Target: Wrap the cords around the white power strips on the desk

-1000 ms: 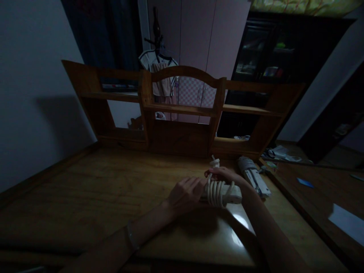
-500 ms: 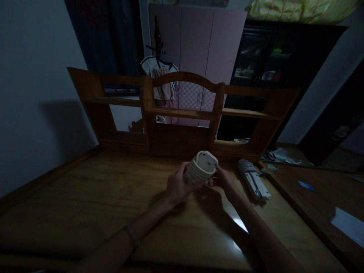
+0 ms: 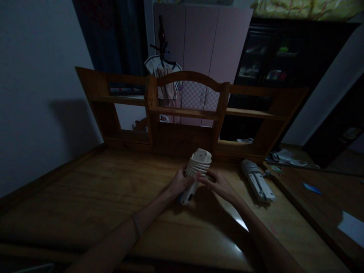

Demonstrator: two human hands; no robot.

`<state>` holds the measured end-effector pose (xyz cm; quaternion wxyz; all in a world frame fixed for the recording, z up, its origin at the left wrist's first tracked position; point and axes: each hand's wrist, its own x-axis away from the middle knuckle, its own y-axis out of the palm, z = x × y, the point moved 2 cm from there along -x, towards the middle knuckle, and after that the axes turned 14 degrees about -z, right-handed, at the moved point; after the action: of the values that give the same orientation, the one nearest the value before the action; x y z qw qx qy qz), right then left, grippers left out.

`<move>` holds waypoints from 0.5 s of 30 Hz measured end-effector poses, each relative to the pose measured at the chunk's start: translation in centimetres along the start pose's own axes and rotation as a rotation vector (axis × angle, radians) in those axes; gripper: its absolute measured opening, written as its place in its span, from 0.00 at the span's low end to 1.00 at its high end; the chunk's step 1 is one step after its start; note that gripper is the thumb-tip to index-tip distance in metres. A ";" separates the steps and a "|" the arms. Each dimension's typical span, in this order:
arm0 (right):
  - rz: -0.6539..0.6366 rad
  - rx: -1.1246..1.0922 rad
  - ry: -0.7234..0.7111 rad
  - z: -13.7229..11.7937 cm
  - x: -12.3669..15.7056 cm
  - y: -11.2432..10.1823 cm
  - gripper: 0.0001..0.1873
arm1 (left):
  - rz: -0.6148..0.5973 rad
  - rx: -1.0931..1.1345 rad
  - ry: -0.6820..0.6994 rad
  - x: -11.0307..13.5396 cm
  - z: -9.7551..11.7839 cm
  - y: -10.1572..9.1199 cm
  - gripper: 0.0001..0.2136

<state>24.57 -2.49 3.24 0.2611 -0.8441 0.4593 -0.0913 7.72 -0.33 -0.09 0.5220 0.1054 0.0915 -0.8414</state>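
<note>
Over the middle of the table, a white power strip [image 3: 201,155] is tilted, with its cord [image 3: 199,165] wound several times around its upper part. Its lower end, with a dark patch, points down toward the table. My left hand [image 3: 180,182] is closed around the strip's left side, just below the coils. From the right, my right hand [image 3: 220,185] reaches in, its fingers bent against the coiled cord and the strip; its fingertips are partly hidden. A second white power strip [image 3: 259,185], also wrapped in its grey-looking cord, lies to the right of my hands.
A wooden shelf unit [image 3: 182,141] runs along the back of the wooden table [image 3: 119,197]. To the right, a lower brown surface holds a blue card [image 3: 312,188] and a white paper [image 3: 352,227]. A wall [image 3: 42,113] bounds the left side.
The power strip has turned more upright and its lower end now shows below my hands. My right hand has moved from its end to the coils. The view has shifted slightly left.
</note>
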 end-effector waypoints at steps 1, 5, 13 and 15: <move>-0.022 -0.059 0.002 0.0 0.0 0.0 0.24 | -0.007 -0.025 0.032 0.0 0.2 0.1 0.25; -0.077 -0.244 -0.004 -0.1 0.2 -0.3 0.24 | -0.035 -0.077 0.047 0.0 0.7 0.3 0.29; -0.080 -0.238 -0.007 -0.5 0.4 -0.7 0.21 | -0.170 0.191 -0.057 0.0 0.7 -0.2 0.32; -0.080 -0.225 0.015 -0.4 0.4 -0.7 0.21 | -0.206 0.270 -0.085 0.1 0.7 -0.2 0.30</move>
<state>25.14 -2.63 3.92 0.1573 -0.8851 0.4345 -0.0557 7.39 -0.53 0.59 0.4173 0.1291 -0.0342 -0.8989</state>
